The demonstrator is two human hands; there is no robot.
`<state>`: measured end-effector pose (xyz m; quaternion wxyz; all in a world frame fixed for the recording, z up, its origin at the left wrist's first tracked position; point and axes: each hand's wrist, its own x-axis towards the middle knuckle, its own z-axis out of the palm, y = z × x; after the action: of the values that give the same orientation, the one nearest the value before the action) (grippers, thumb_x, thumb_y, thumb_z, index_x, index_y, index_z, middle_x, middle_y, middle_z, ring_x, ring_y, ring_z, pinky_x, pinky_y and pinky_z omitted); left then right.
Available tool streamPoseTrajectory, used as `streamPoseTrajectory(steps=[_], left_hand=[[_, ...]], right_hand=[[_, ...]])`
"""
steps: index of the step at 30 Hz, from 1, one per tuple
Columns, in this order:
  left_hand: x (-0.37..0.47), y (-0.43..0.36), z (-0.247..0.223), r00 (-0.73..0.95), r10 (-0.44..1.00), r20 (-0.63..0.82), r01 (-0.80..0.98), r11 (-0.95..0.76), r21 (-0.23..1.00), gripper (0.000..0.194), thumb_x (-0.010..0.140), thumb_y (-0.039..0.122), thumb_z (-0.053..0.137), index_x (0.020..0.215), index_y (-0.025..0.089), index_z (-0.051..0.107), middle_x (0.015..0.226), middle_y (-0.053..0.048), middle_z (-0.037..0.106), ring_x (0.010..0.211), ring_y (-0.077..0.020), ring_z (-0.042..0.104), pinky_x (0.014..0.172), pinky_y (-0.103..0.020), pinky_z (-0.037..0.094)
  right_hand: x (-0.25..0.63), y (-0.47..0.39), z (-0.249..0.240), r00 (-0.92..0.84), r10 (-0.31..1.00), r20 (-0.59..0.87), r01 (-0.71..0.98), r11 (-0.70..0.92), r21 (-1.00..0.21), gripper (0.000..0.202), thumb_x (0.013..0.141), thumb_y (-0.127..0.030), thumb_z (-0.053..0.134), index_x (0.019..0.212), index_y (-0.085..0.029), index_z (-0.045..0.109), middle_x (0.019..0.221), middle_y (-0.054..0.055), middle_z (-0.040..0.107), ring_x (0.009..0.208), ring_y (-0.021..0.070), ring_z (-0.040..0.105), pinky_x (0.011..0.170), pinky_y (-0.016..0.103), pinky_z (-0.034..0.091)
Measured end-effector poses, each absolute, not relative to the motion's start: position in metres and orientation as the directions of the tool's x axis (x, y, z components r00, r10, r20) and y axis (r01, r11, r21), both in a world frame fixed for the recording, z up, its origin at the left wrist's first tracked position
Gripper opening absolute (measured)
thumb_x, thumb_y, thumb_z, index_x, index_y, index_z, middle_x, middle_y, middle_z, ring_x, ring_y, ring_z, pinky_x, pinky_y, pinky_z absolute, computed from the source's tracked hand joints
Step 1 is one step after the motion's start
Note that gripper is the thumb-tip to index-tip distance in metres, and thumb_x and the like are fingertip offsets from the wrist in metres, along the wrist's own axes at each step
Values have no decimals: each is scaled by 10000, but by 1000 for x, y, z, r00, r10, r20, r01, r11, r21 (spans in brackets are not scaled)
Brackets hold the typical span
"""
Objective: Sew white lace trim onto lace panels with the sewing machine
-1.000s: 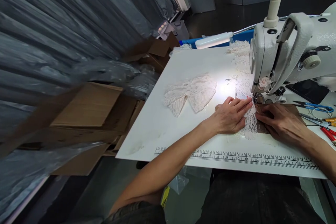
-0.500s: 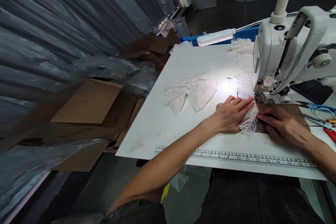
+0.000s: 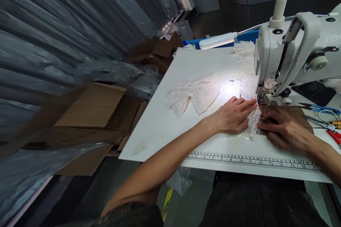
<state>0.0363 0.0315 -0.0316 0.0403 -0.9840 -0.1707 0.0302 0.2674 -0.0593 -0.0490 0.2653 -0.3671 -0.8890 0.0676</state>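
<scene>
A strip of white lace [image 3: 253, 125] runs under the needle area of a white sewing machine [image 3: 269, 53]. My left hand [image 3: 236, 116] lies flat on the lace's left side, fingers stretched toward the presser foot [image 3: 259, 100]. On the other side is my right hand [image 3: 286, 129], fingers apart, one fingertip touching the lace's right edge near its lower end. Brown plate [image 3: 295, 113] shows beneath and behind the right hand. The needle tip is too small to make out.
Another white lace piece [image 3: 195, 92] lies left on the white table [image 3: 160, 131]. A printed ruler [image 3: 253, 161] follows the front edge. Scissors [image 3: 322, 122], blue-handled snips [image 3: 323, 109] and a dark phone-like slab [image 3: 314, 91] lie right. Cardboard boxes [image 3: 92, 106] stand left.
My right hand's fingers have spread apart and shifted slightly left and down along the lace edge. My left hand stays flat by the presser foot. The view has shifted slightly.
</scene>
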Motion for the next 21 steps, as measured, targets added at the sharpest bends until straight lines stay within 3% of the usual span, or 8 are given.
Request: streamPoseTrajectory(steps=[5, 11, 16, 21], left_hand=[[37, 34, -20, 945, 306, -114, 296, -950, -99, 582, 926, 234, 395, 1484, 69, 410, 1555, -186, 402, 1137, -297, 524, 890, -399, 405], [36, 37, -20, 953, 287, -94, 279, -956, -92, 586, 911, 223, 420, 1474, 63, 418, 1549, -195, 409, 1121, -290, 538, 878, -395, 409], [41, 34, -30, 942, 336, 3, 335, -938, -85, 498, 1023, 367, 339, 1412, 103, 504, 1502, -155, 491, 1081, -268, 567, 897, -402, 412], [45, 32, -37, 931, 359, 59, 364, -920, -146, 565, 1064, 484, 260, 1372, 105, 546, 1470, -147, 531, 1070, -266, 585, 922, -417, 410]], right_hand=[[269, -60, -48, -584, 697, 416, 609, 715, -345, 328, 907, -122, 473, 1050, -197, 758, 1026, 118, 651, 989, 252, 604, 842, 433, 567], [269, -59, -47, -580, 699, 417, 619, 712, -333, 315, 894, -118, 492, 1019, -204, 768, 1011, 113, 657, 980, 254, 612, 840, 442, 569], [268, -60, -51, -578, 704, 412, 631, 706, -323, 302, 892, -128, 505, 1041, -193, 760, 1021, 119, 654, 976, 259, 610, 826, 445, 571], [266, -63, -54, -547, 720, 427, 638, 689, -344, 305, 907, -140, 502, 1068, -205, 753, 1045, 119, 651, 981, 268, 612, 817, 464, 574]])
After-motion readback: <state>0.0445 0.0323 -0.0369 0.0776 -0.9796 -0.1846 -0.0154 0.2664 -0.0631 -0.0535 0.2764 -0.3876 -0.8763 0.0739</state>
